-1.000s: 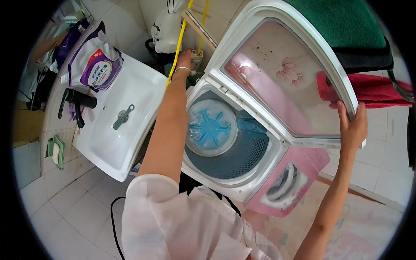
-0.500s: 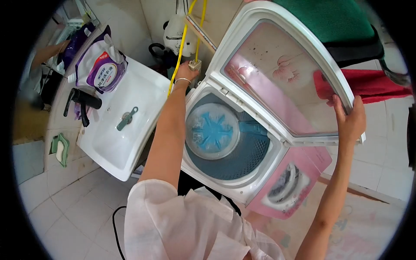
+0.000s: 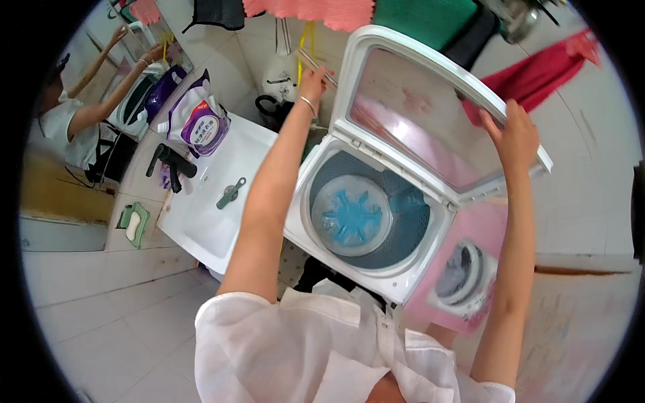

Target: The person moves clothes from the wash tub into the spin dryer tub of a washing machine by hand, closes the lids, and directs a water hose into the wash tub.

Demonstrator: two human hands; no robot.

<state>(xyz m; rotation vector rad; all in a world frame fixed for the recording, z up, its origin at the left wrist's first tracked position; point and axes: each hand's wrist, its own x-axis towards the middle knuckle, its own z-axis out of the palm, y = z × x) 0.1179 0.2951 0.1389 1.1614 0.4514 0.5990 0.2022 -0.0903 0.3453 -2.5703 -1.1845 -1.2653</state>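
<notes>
A washing machine stands before me with its lid raised; the tub shows a light blue agitator. At the right edge of the lid, my right hand has its fingers wrapped around the frame. My left hand, with a bangle on the wrist, is raised at the wall beside a narrow bar and a yellow cord. Its fingers look closed, but whatever they hold is hidden.
Left of the machine is a white sink with a black faucet and a detergent pouch. A soap dish hangs on the wall. Towels hang above: a green one and a red one. A mirror reflects my arms.
My left hand has risen from the power socket at the yellow cord to beside the bar. My right hand still grips the lid. The view has shifted, showing more of the mirror and hanging towels.
</notes>
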